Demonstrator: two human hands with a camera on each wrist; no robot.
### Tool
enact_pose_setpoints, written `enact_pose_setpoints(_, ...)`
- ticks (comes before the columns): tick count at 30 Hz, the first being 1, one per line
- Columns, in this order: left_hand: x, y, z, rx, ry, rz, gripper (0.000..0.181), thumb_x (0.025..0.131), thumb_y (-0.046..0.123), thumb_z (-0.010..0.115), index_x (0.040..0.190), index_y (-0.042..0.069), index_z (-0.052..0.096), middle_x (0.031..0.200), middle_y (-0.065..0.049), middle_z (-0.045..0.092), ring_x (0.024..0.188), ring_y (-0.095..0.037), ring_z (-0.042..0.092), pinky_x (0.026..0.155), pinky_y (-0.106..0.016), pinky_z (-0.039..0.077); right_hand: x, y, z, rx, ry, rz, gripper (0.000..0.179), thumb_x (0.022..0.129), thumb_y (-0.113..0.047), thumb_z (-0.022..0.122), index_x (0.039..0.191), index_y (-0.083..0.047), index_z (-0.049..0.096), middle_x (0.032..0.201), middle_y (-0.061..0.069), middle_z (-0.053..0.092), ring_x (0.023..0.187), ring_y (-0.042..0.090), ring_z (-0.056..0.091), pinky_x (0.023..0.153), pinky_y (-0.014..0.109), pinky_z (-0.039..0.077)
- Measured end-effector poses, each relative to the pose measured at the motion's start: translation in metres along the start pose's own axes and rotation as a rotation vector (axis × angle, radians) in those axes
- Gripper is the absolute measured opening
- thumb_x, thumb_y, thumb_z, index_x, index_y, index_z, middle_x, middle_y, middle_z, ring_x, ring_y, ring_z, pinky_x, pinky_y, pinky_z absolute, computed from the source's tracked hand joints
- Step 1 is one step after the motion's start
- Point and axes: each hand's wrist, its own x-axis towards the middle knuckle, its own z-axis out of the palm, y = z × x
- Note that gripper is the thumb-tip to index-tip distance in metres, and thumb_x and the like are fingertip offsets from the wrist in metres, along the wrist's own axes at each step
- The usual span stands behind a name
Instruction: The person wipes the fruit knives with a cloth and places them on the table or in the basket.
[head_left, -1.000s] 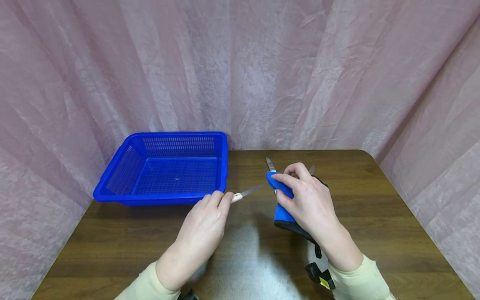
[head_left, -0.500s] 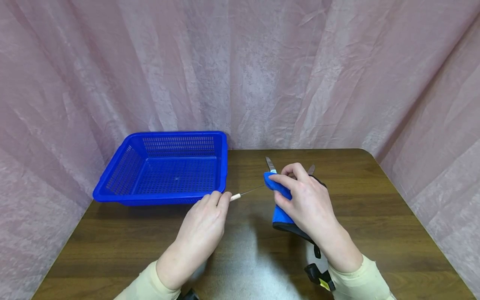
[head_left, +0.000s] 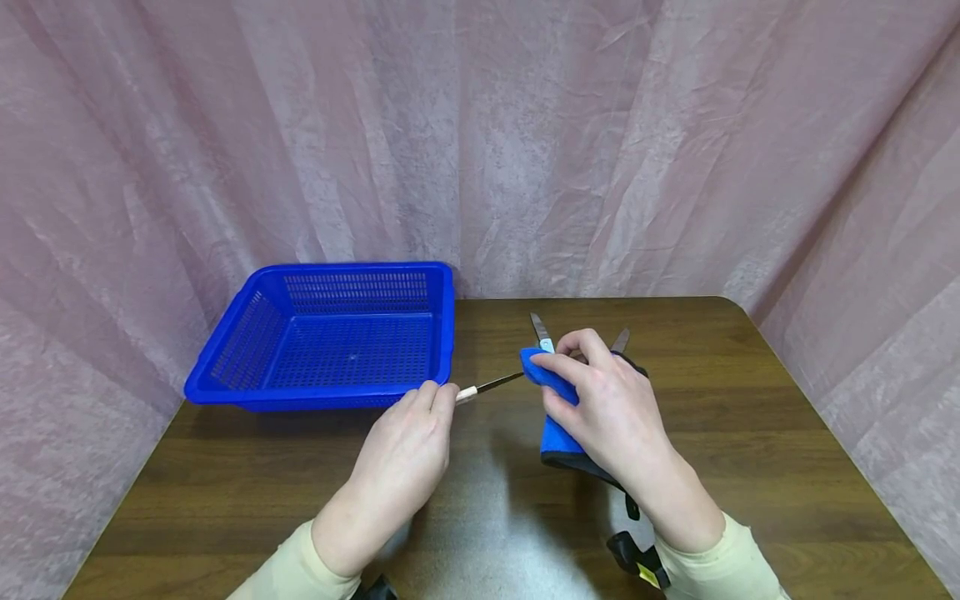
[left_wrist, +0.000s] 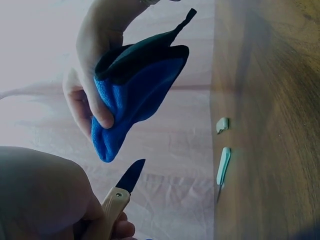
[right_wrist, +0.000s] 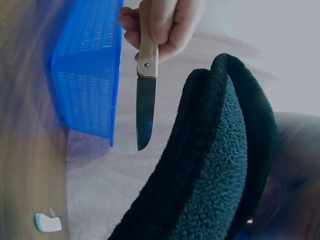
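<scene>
My left hand point(head_left: 405, 446) grips the cream handle of a small folding knife point(head_left: 467, 394), and the dark blade point(right_wrist: 145, 110) points right. My right hand point(head_left: 607, 408) pinches a folded blue cloth point(head_left: 558, 433) with black edging between thumb and fingers. In the left wrist view, the cloth point(left_wrist: 137, 95) and the knife point(left_wrist: 117, 197) are both held off the table, with a small gap between blade and cloth. The right wrist view shows the cloth's dark edge point(right_wrist: 200, 165) close up, with the knife beyond it.
A blue plastic basket point(head_left: 318, 395) stands at the left on the wooden table point(head_left: 750, 467). Behind the right hand lie a pale green-handled knife point(head_left: 542, 332) and another blade point(head_left: 621, 340), largely hidden. A pink curtain point(head_left: 480, 150) hangs behind.
The knife has turned in my left hand: its blade went from a light face, through edge-on, to a dark face. My right hand has drifted slightly left and nearer with the cloth.
</scene>
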Motion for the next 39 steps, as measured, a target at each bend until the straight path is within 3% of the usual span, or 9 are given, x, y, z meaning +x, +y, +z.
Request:
enact_pose_setpoints(9, 0.0002, 0.0000, 0.0003, -0.020, 0.035, -0.023, 0.032, 0.090, -0.004, 0.074, 0.119, 0.002, 0.063, 0.080, -0.007, 0.058, 0.064, -0.030, 0.056, 0.051, -0.038, 0.049, -0.0004, -0.0010, -0.0001, 0.001, -0.009, -0.007, 0.034, 0.090, -0.012, 0.084, 0.124, -0.021, 0.086, 0.122, 0.003, 0.065, 0.101, 0.023, 0.072, 0.081, 0.049, 0.059)
enact_pose_setpoints(13, 0.0004, -0.0001, 0.0001, -0.032, 0.045, -0.029, 0.031, 0.090, -0.003, 0.077, 0.116, 0.004, 0.063, 0.080, -0.007, 0.058, 0.063, -0.029, 0.057, 0.048, -0.038, 0.050, -0.0004, -0.0009, 0.0008, -0.001, -0.006, -0.014, 0.034, 0.090, -0.012, 0.084, 0.123, -0.021, 0.086, 0.122, 0.003, 0.066, 0.101, 0.022, 0.072, 0.081, 0.049, 0.059)
enact_pose_setpoints(22, 0.0015, 0.0008, -0.0006, -0.042, 0.038, -0.039, 0.019, 0.100, 0.006, 0.078, 0.111, 0.005, 0.063, 0.078, -0.007, 0.053, 0.060, -0.028, 0.056, 0.046, -0.039, 0.049, -0.0009, -0.0017, 0.0010, -0.003, 0.007, -0.038, 0.035, 0.090, -0.011, 0.085, 0.123, -0.020, 0.086, 0.121, 0.002, 0.065, 0.100, 0.021, 0.073, 0.079, 0.048, 0.059)
enact_pose_setpoints(32, 0.0013, 0.0013, -0.0004, -0.018, 0.054, -0.015, 0.021, 0.098, 0.006, 0.081, 0.108, 0.003, 0.063, 0.078, -0.007, 0.054, 0.061, -0.027, 0.053, 0.047, -0.035, 0.047, -0.0018, -0.0053, 0.0035, 0.001, 0.011, -0.059, 0.035, 0.089, -0.012, 0.086, 0.123, -0.019, 0.085, 0.119, 0.002, 0.066, 0.098, 0.021, 0.073, 0.079, 0.049, 0.059)
enact_pose_setpoints(39, 0.0013, 0.0011, -0.0003, -0.009, 0.067, -0.007, 0.019, 0.097, 0.005, 0.081, 0.107, 0.000, 0.065, 0.079, -0.006, 0.050, 0.061, -0.024, 0.050, 0.046, -0.032, 0.044, -0.0027, -0.0076, 0.0087, -0.013, 0.022, -0.104, 0.034, 0.088, -0.011, 0.087, 0.121, -0.019, 0.085, 0.117, 0.002, 0.065, 0.085, 0.023, 0.071, 0.077, 0.048, 0.059)
